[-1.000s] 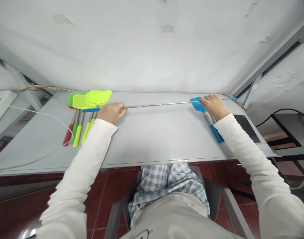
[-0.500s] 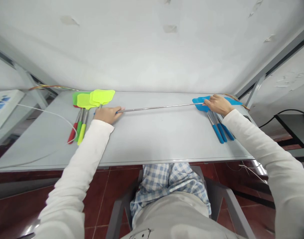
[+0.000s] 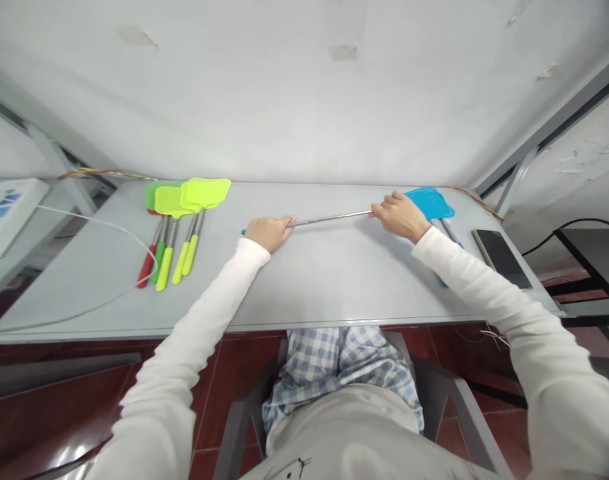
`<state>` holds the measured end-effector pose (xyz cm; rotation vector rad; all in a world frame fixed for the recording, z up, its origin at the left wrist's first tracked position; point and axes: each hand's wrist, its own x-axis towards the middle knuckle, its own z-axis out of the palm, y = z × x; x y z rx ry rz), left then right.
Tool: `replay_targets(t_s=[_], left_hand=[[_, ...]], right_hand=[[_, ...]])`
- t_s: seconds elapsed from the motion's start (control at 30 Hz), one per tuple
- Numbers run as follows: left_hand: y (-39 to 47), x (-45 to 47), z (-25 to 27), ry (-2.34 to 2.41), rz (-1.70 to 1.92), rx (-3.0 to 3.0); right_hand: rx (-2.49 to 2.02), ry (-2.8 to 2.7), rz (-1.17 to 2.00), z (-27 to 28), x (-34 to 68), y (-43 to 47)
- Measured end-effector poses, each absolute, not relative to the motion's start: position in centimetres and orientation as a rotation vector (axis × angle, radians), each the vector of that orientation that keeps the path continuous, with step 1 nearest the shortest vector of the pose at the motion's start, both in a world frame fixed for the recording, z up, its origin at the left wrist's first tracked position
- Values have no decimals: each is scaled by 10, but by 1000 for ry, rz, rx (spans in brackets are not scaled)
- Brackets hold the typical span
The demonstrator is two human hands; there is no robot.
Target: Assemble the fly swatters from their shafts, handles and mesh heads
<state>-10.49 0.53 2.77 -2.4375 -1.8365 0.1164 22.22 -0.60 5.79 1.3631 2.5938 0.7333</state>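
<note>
Knees [image 3: 312,353] in checked cloth tuck under the table [image 3: 324,287], likely so both arms can reach well out to the sides; at the left lie a red handle [image 3: 145,269], a green handle [image 3: 158,262] and three yellow handles [image 3: 165,269], all turned to the person, perhaps so each is easy to grab; a white cord [image 3: 92,218] loops up to them; a phone [image 3: 503,259] lies far to the right, maybe to be out of the way; between these, the left hand [image 3: 268,232] is curled tight round one end of a rod [image 3: 329,219], and a blue tip [image 3: 243,232] pokes out past it; the right hand [image 3: 400,217] has thumb and fingers pressed together on the other end; so the rod sits in front of the person, tilted a bit, and a grip at each end would make it steady; just behind the right hand is a pile of blue heads [image 3: 429,202]; the right sleeve [image 3: 509,307] hides some of what lies below them, and I can't tell if one head is on the rod; yellow heads [image 3: 207,193] and a green head [image 3: 153,198] overlap at the left, near the wall [image 3: 284,87], which may save room.
</note>
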Motion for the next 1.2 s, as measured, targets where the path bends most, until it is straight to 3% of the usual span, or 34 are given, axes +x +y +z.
replay_targets(t_s=[0.23,0.57,0.7,0.8,1.2], left_hand=[[-6,-76,32,-1817,-9,-2446],[-4,-92,40,-1738,-104,-2481],[-4,-86,39,-1689,-88,-2484],[-5,-75,37,-1652,-51,-2491],[-25,-33,39,-1689,-42,-2646]], right_hand=[[1362,2613,686,50,182,-19],[1146,2740,517,69,228,-12],[1308,2574,358,70,227,-10],[1433,2454,373,70,214,-15],[1207,2519,428,83,153,-19]])
